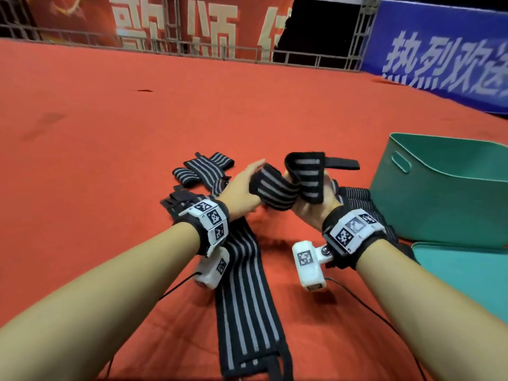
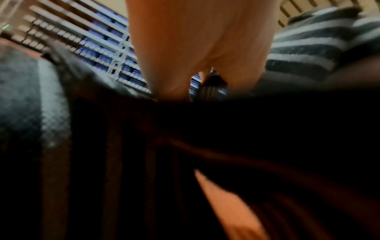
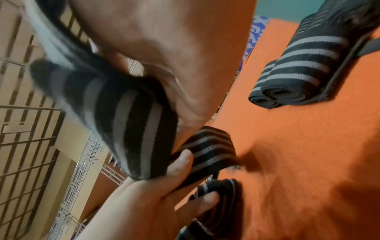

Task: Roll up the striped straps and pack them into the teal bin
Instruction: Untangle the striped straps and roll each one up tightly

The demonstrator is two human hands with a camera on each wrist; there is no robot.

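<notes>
At the centre of the head view both hands hold one black strap with grey stripes (image 1: pixel 275 189) above the red carpet. My left hand (image 1: pixel 244 188) grips its looped middle, thumb underneath. My right hand (image 1: pixel 314 209) holds the folded end (image 1: pixel 308 174), whose plain black tab sticks out to the right. In the right wrist view the same strap (image 3: pixel 133 123) bends under my right palm, and the left hand's thumb (image 3: pixel 183 160) presses on it. The left wrist view is blurred; striped strap (image 2: pixel 306 47) shows beside the palm. The teal bin (image 1: pixel 445 193) stands to the right; its inside is hidden.
A long striped strap (image 1: pixel 244 295) lies flat under my left forearm. Rolled straps (image 1: pixel 203 169) sit behind the left hand, and more straps (image 1: pixel 360 200) lie against the bin. A teal lid (image 1: pixel 467 279) lies at the lower right. Banners and metal fencing border the carpet.
</notes>
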